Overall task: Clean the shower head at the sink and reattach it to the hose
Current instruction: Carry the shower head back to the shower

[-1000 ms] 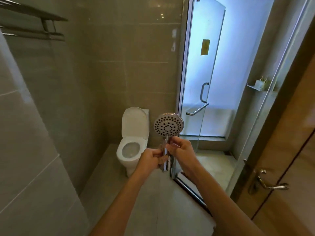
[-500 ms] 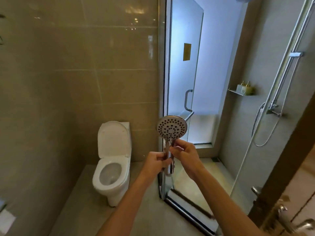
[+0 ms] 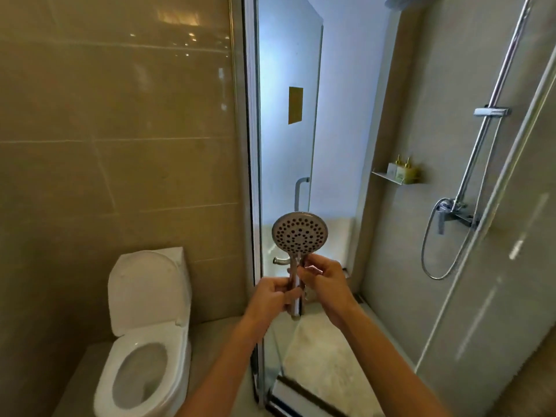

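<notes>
I hold a round chrome shower head [image 3: 299, 234] upright in front of me, its dotted spray face turned toward me. My left hand [image 3: 272, 296] grips the lower part of its handle. My right hand [image 3: 323, 276] pinches the handle just under the head. The handle's bottom end sticks out free below my left hand. The grey shower hose [image 3: 428, 251] hangs in a loop from the mixer tap [image 3: 451, 213] on the shower wall at the right, far from the shower head.
An open glass shower door [image 3: 285, 145] with a metal frame stands straight ahead. A white toilet [image 3: 144, 341] with raised lid sits at lower left. A riser rail [image 3: 493, 115] and a small shelf with bottles [image 3: 401, 174] are on the shower walls.
The view has swung right and moved closer to the shower, bringing the hose, mixer and rail into sight. Both hands keep their hold on the shower head.
</notes>
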The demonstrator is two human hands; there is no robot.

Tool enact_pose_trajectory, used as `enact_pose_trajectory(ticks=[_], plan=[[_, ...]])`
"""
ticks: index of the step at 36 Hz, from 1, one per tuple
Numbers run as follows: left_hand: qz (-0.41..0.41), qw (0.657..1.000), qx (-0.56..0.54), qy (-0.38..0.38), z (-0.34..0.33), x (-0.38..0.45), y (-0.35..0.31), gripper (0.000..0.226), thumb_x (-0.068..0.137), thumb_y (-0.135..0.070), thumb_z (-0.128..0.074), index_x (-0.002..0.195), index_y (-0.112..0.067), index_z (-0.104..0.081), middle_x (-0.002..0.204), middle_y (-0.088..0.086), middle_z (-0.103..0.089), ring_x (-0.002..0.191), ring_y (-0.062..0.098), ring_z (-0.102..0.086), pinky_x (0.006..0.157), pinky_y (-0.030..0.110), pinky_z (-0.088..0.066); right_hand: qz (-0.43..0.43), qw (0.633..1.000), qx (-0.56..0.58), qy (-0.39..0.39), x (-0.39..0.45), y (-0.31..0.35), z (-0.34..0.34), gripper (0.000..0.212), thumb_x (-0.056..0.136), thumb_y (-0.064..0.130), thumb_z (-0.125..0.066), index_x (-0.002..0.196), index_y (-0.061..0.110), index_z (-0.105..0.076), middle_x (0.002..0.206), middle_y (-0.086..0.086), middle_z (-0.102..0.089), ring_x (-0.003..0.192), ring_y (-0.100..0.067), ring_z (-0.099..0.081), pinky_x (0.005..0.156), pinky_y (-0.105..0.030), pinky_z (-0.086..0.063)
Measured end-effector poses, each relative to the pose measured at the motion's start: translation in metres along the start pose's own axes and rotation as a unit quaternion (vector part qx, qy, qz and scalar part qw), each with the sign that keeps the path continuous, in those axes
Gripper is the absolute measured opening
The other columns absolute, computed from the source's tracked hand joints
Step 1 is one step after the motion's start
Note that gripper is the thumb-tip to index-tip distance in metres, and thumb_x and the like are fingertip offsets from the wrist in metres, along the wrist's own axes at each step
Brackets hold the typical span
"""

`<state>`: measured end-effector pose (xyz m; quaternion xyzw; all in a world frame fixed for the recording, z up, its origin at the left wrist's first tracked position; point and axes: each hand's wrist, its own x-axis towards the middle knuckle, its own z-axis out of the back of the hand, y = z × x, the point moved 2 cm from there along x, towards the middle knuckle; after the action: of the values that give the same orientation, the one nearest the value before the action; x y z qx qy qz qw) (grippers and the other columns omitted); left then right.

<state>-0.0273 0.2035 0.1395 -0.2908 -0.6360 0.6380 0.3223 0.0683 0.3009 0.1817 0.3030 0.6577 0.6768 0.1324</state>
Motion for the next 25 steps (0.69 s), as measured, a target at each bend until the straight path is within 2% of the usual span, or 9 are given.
enact_pose_trajectory(ticks=[3, 7, 9, 12, 14, 16, 18, 22, 25], plan=[[0.008, 1.0, 0.0, 0.017, 0.0, 0.038, 0.004, 0.009, 0.087, -0.003, -0.069, 0.089, -0.008, -0.076, 0.076, 0.006, -0.073, 0.073, 0.021, -0.069, 0.071, 0.038, -0.058, -0.009, 1.0, -0.005, -0.02, 0.03, -0.011, 0.009, 0.023, 0.092, -0.004, -0.06, 0.099, 0.012, -0.075, 0.094, -0.014, -0.076, 0.093, -0.029, -0.072, 0.08, -0.038, -0.062], [0.001, 0.999, 0.002, 0.037, 0.0, 0.091, 0.009, 0.011, 0.087, 0.0, -0.067, 0.095, 0.004, -0.073, 0.073, 0.006, -0.069, 0.064, 0.014, -0.065, 0.057, 0.022, -0.05, -0.004, 0.998, -0.029, -0.054, 0.077, -0.027, 0.022, 0.018, 0.091, -0.001, -0.063, 0.09, 0.012, -0.074, 0.088, -0.013, -0.075, 0.09, -0.03, -0.072, 0.078, -0.041, -0.061], [0.0, 0.998, 0.004, 0.056, 0.002, 0.118, 0.012, 0.011, 0.087, 0.0, -0.067, 0.096, 0.002, -0.074, 0.074, 0.007, -0.069, 0.065, 0.015, -0.065, 0.058, 0.023, -0.051, -0.004, 0.997, -0.045, -0.068, 0.099, -0.037, 0.027, 0.02, 0.091, -0.001, -0.061, 0.088, 0.014, -0.074, 0.088, -0.013, -0.075, 0.089, -0.032, -0.072, 0.078, -0.041, -0.061], [0.007, 0.997, -0.005, 0.079, 0.01, 0.16, 0.02, 0.011, 0.088, -0.003, -0.067, 0.093, -0.007, -0.077, 0.082, 0.011, -0.074, 0.073, 0.021, -0.07, 0.064, 0.029, -0.055, -0.007, 0.994, -0.051, -0.093, 0.13, -0.048, 0.029, 0.017, 0.092, -0.001, -0.06, 0.093, 0.01, -0.073, 0.094, -0.022, -0.072, 0.098, -0.04, -0.069, 0.086, -0.054, -0.058], [0.006, 0.996, 0.0, 0.092, 0.016, 0.189, 0.021, 0.012, 0.088, -0.005, -0.068, 0.091, -0.011, -0.078, 0.086, 0.013, -0.076, 0.075, 0.023, -0.071, 0.066, 0.03, -0.055, -0.01, 0.992, -0.053, -0.113, 0.152, -0.052, 0.029, 0.017, 0.092, -0.003, -0.059, 0.095, 0.008, -0.072, 0.098, -0.026, -0.07, 0.099, -0.043, -0.067, 0.085, -0.056, -0.057], [0.01, 0.994, -0.002, 0.106, 0.017, 0.215, 0.022, 0.013, 0.088, -0.005, -0.068, 0.088, -0.013, -0.078, 0.084, 0.013, -0.075, 0.073, 0.022, -0.068, 0.063, 0.028, -0.052, -0.023, 0.989, -0.067, -0.132, 0.173, -0.053, 0.033, 0.016, 0.093, -0.002, -0.058, 0.093, 0.008, -0.07, 0.1, -0.028, -0.069, 0.086, -0.038, -0.07, 0.069, -0.041, -0.062], [0.012, 0.992, -0.01, 0.128, 0.015, 0.237, 0.022, 0.012, 0.087, -0.004, -0.069, 0.087, -0.012, -0.078, 0.081, 0.011, -0.073, 0.072, 0.022, -0.066, 0.063, 0.029, -0.051, -0.028, 0.986, -0.075, -0.146, 0.189, -0.053, 0.037, 0.013, 0.094, -0.002, -0.057, 0.094, 0.005, -0.069, 0.099, -0.029, -0.069, 0.071, -0.027, -0.067, 0.056, -0.024, -0.056], [0.014, 0.987, -0.018, 0.161, 0.009, 0.28, 0.024, 0.009, 0.088, -0.004, -0.067, 0.092, -0.004, -0.076, 0.08, 0.012, -0.072, 0.073, 0.023, -0.067, 0.068, 0.034, -0.054, -0.034, 0.981, -0.083, -0.173, 0.221, -0.06, 0.048, 0.014, 0.094, 0.001, -0.058, 0.097, 0.007, -0.07, 0.095, -0.019, -0.073, 0.092, -0.038, -0.07, 0.082, -0.046, -0.061], [0.011, 0.984, -0.004, 0.178, 0.002, 0.312, 0.028, 0.01, 0.088, -0.008, -0.068, 0.093, -0.008, -0.077, 0.084, 0.014, -0.074, 0.074, 0.025, -0.069, 0.072, 0.039, -0.057, -0.042, 0.976, -0.09, -0.195, 0.243, -0.066, 0.062, 0.016, 0.093, 0.004, -0.059, 0.094, 0.014, -0.072, 0.092, -0.014, -0.074, 0.094, -0.037, -0.07, 0.085, -0.054, -0.059]])
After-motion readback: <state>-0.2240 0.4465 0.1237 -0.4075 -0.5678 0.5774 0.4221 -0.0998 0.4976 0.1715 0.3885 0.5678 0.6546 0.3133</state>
